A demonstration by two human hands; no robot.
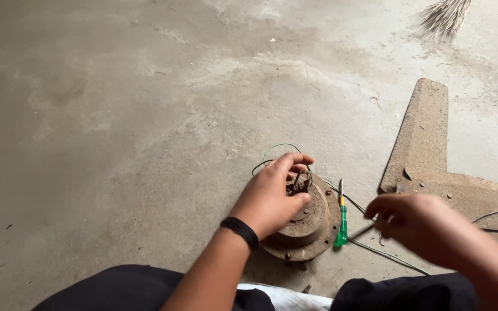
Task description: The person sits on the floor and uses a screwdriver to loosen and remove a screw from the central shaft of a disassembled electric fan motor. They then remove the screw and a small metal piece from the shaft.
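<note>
The left hand (272,198) rests on top of a rusty round fan motor (306,224) that sits on the concrete floor (116,115). Its fingers curl over the motor's hub, thumb and forefinger closing on the tangle of dark wires (300,185) at the centre. A black band (240,231) circles that wrist. The right hand (416,219), blurred, hovers just right of the motor with its fingertips pinched together on a thin wire (370,222); how firmly it grips cannot be told. Between the two hands, a green-handled screwdriver (341,222) lies on the floor, touching the motor's rim. Thin green wire (275,150) loops out behind the motor, and more wire trails off to the right. Beyond the right hand lie dusty, rust-brown fan blades (427,150), flat on the floor. Broom bristles (445,17) show at the top edge. Dark trouser legs (122,288) fill the bottom of the view.
</note>
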